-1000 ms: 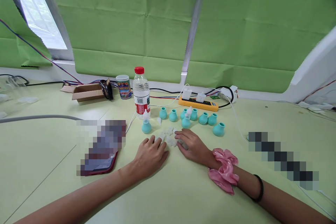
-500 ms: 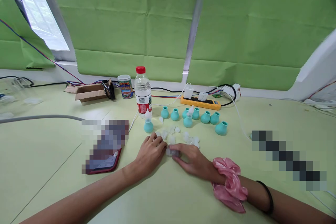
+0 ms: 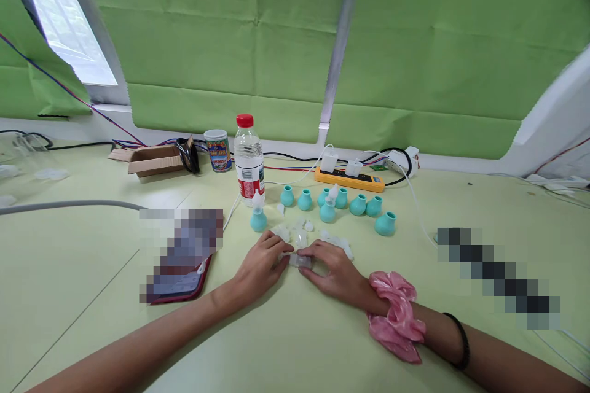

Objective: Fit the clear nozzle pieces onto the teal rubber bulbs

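Note:
At the middle of the table a small translucent rectangular piece lies between my two hands. My left hand is closed, its thumb and fingertips at the piece's left end. The right end is pinched between the thumb and index finger of my right hand. Loose clear and whitish plastic pieces lie just beyond my fingers. Behind them stand several turquoise rubber bulbs with open necks. A turquoise bulb to the left and another bulb nearer the centre carry translucent nozzle tips.
A red-capped water bottle and a printed can stand at the back, beside an open cardboard box. An orange power strip with white chargers lies behind the bulbs. A phone is left of my left forearm; cables run along the wall.
My left hand's thumb has come out to the piece, beside the fingertips. The right fingers stay on it, and it now shows more openly between the hands. The view has shifted slightly.

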`<state>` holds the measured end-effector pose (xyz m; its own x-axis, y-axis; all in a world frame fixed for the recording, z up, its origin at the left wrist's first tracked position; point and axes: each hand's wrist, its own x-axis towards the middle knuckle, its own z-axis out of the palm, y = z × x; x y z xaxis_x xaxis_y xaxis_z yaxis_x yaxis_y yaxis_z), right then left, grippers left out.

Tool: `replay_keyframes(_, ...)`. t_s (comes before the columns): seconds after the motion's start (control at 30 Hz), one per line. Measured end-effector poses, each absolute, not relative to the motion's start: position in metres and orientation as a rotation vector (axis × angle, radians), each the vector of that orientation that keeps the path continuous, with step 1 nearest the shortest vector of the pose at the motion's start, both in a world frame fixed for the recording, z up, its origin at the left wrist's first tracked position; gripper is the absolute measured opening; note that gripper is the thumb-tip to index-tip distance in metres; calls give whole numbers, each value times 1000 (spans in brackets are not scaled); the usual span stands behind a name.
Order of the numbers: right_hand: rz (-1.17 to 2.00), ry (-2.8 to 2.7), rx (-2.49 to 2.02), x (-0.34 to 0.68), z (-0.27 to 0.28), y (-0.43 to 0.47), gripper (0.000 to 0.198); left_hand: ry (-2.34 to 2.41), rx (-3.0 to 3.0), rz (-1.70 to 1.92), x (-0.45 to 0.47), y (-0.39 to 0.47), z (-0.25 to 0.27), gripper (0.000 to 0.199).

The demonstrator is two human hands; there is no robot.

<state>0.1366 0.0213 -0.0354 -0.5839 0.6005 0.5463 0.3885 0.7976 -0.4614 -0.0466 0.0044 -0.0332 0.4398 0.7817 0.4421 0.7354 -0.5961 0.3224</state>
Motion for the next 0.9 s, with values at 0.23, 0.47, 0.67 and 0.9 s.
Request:
replay_keyframes(0.23, 348, -2277, -778, 137, -35, 20, 25, 1627, 2733, 684, -41, -2, -28, 20)
replay_keyframes(0.47, 394, -2258, -755, 137, -36, 21, 20, 1487, 2644, 947, -46, 2, -29, 15)
replay_keyframes(0.67, 470, -2274, -684, 136, -32, 20, 18, 1037, 2549, 1207, -46, -1, -29, 11)
replay_keyframes(0.9, 674, -2192, -748, 136, -34, 18, 33, 1023, 2455, 1248, -45, 3, -26, 10)
